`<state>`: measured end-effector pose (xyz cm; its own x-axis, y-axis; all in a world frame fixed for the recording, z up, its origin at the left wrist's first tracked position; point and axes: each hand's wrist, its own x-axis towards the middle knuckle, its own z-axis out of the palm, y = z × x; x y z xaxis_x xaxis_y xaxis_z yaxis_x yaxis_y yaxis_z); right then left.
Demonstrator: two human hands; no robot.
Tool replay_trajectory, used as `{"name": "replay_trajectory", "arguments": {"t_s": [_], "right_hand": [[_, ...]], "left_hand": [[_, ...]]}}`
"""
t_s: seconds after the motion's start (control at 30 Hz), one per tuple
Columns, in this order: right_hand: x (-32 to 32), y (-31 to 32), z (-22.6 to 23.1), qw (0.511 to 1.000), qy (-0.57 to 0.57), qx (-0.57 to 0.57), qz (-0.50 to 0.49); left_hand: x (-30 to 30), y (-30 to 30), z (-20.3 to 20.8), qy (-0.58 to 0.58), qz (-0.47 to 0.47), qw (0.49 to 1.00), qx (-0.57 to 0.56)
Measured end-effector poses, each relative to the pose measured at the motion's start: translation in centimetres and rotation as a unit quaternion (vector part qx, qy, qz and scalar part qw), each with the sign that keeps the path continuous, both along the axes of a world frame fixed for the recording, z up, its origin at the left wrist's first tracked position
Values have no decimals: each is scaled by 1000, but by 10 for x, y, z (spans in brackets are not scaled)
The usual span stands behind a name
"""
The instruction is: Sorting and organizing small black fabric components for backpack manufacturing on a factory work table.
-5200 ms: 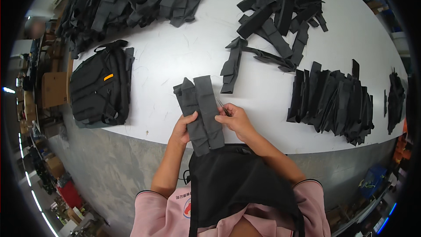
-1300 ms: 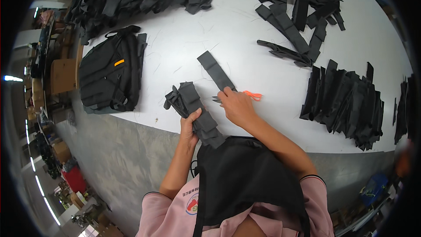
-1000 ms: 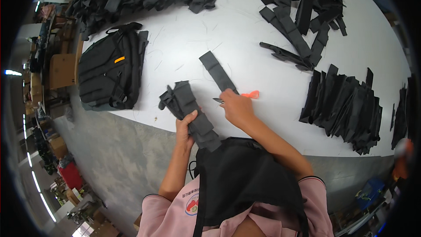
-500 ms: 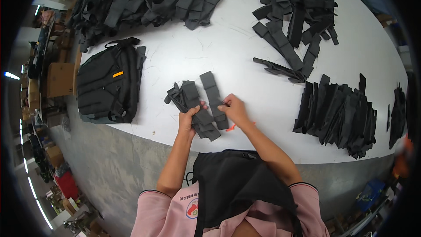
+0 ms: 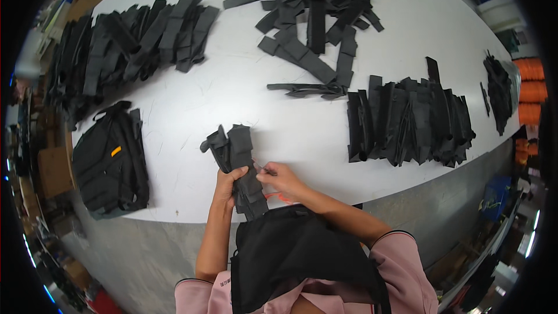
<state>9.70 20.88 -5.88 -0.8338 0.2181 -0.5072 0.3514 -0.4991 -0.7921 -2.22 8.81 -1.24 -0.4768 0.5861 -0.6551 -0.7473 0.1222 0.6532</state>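
Note:
My left hand (image 5: 228, 186) is closed round a small bundle of black fabric strips (image 5: 240, 146), its thumb lying across the top. The bundle is held above the table's near edge, its lower end reaching the apron at my front. My right hand (image 5: 283, 181) is beside the bundle's right edge, with fingertips pinched together. A small dark item shows at those fingertips, too small to name. Under the right hand an orange-red cord (image 5: 279, 197) is partly visible.
On the white table (image 5: 192, 116), a black backpack (image 5: 110, 163) lies at the left. Piles of black strips lie at far left (image 5: 133, 40), far middle (image 5: 317, 17) and right (image 5: 407, 122). A smaller dark heap (image 5: 499, 93) is near the right edge.
The separate strip my right hand held is no longer apart from the bundle. My right hand has come closer to the left hand. The view has shifted, moving the piles leftward in the picture.

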Motion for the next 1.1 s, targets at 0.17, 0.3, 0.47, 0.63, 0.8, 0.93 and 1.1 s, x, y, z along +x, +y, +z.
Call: {"name": "replay_trajectory", "arguments": {"t_s": [0.17,0.3,0.47,0.63,0.8,0.93,1.1], "right_hand": [[-28,127,41,856,-162,490,39],[-65,166,33,848,-174,500,-7],[-49,130,49,926,-32,375,-7],[4,86,52,977,-31,-181,-109],[14,48,63,935,6,-352,-45],[20,37,61,911,187,-367,-37],[37,21,29,924,-64,-369,-82]], "left_hand": [[-7,7,-2,-41,137,990,23],[-12,28,15,-32,134,989,44],[-18,18,40,56,92,993,40],[-6,-13,22,-134,80,982,104],[19,-42,0,-267,53,949,159],[22,-43,24,-196,146,938,246],[16,-53,19,-172,213,939,209]]}}
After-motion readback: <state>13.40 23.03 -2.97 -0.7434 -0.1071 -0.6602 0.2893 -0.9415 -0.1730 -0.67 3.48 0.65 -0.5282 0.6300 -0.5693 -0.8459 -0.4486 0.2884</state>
